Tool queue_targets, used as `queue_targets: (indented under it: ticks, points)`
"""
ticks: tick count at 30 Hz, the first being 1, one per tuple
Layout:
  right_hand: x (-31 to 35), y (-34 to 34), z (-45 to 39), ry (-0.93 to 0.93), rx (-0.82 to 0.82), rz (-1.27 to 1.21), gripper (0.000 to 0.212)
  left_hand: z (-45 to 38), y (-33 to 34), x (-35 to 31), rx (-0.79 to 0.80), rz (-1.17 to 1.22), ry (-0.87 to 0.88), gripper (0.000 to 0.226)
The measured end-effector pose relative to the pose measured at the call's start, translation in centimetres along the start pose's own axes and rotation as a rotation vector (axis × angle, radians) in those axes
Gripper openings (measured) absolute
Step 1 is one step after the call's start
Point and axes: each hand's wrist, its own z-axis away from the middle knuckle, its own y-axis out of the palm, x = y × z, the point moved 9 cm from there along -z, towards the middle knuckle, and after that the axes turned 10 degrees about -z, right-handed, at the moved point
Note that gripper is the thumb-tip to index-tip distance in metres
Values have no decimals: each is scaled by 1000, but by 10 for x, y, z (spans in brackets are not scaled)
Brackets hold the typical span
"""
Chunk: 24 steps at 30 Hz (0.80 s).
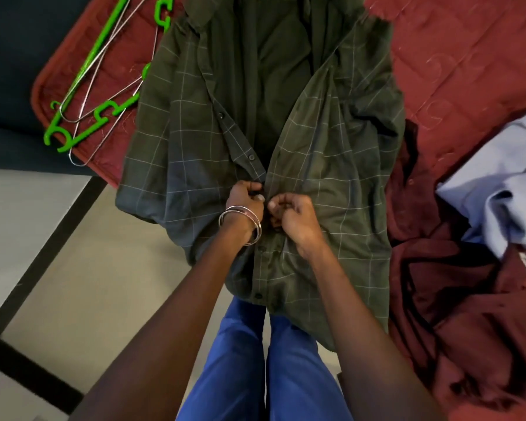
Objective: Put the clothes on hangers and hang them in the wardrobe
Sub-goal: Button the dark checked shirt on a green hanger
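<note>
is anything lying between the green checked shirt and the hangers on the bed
Nothing visible does. The green plastic hangers and thin wire hangers lie on the red quilted bedspread right beside the dark green checked shirt, touching its sleeve edge. Both the left hand and right hand pinch the shirt's button placket.

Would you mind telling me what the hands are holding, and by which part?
Both hands, left and right, pinch the green checked shirt at its front button edges, midway down.
</note>
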Motion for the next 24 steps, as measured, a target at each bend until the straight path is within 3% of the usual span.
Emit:
queue_targets:
  ticks: [3, 6, 9, 11, 13, 16, 20, 24]
  points:
    - [3, 2, -6, 93, 43, 108, 23, 6, -6, -8, -28, -93, 102, 24]
    - [7, -9, -12, 125, -23, 181, 25, 12, -24, -13, -209, -180, 153, 23]
    - [57, -25, -10, -286, -271, 335, 12, 13, -52, -25, -442, -173, 254, 20]
    - [85, -16, -7, -469, -330, 394, 7, 8, -62, -38, -493, -200, 306, 19]
    - [93, 0, -20, -469, -321, 542, 26, -2, -66, -48, -483, -216, 299, 20]
    - [82, 13, -44, -294, -344, 894, 49, -20, -59, -56, -412, -312, 231, 22]
    - [84, 9, -41, -250, -420, 952, 32, -30, -48, -57, -361, -472, 140, 20]
    - [89, 0, -32, -391, -438, 665, 23, -35, -43, -59, -321, -529, 131, 17]
